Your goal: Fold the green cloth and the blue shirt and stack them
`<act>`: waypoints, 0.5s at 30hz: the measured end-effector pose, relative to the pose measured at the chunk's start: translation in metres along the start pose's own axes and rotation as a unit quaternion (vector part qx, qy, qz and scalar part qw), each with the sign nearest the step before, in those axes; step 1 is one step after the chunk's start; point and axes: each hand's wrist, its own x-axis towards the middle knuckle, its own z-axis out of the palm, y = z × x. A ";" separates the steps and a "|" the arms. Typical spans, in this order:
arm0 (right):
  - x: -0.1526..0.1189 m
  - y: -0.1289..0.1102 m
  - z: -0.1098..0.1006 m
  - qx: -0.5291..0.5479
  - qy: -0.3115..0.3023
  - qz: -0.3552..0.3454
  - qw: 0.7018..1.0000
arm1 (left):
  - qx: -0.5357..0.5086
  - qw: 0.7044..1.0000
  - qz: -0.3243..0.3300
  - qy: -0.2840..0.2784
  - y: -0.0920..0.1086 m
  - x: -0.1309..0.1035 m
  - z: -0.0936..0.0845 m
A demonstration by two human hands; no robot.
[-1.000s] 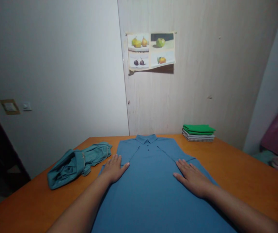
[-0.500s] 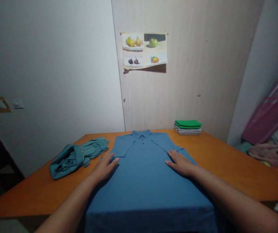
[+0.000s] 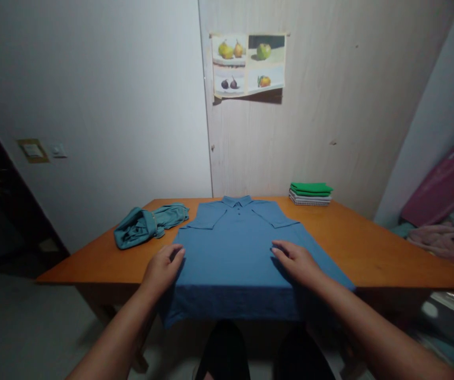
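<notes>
A blue short-sleeved polo shirt point(image 3: 230, 253) lies front up in the middle of the orange-brown surface point(image 3: 369, 253), its collar at the far edge, its short sleeves spread to left and right, and its lower part hanging over the near edge. The left hand point(image 3: 162, 268) is at the shirt's near left side, fingers bent, with a narrow gap between thumb and forefinger; no cloth shows in that gap. The right hand point(image 3: 299, 262) is over the near right part of the shirt, likewise half curled and narrow, with nothing visible between thumb and fingers. Whether either hand touches the fabric, I cannot tell. Left of the shirt lies a crumpled teal garment point(image 3: 135, 232). At the far right is a folded cloth stack point(image 3: 311, 194), green on top. A fruit poster point(image 3: 248, 66) hangs on the far wall point(image 3: 310, 126).
</notes>
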 end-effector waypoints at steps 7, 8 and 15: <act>-0.038 0.005 0.005 -0.156 -0.017 -0.081 0.984 | 0.156 0.983 0.092 0.041 -0.011 -0.042 0.008; -0.042 0.009 0.003 -0.164 -0.008 -0.079 0.983 | 0.164 0.980 0.091 0.061 -0.014 -0.047 0.008; -0.070 0.027 -0.007 -0.088 0.087 -0.084 0.989 | 0.151 0.964 0.037 0.216 -0.018 -0.078 -0.001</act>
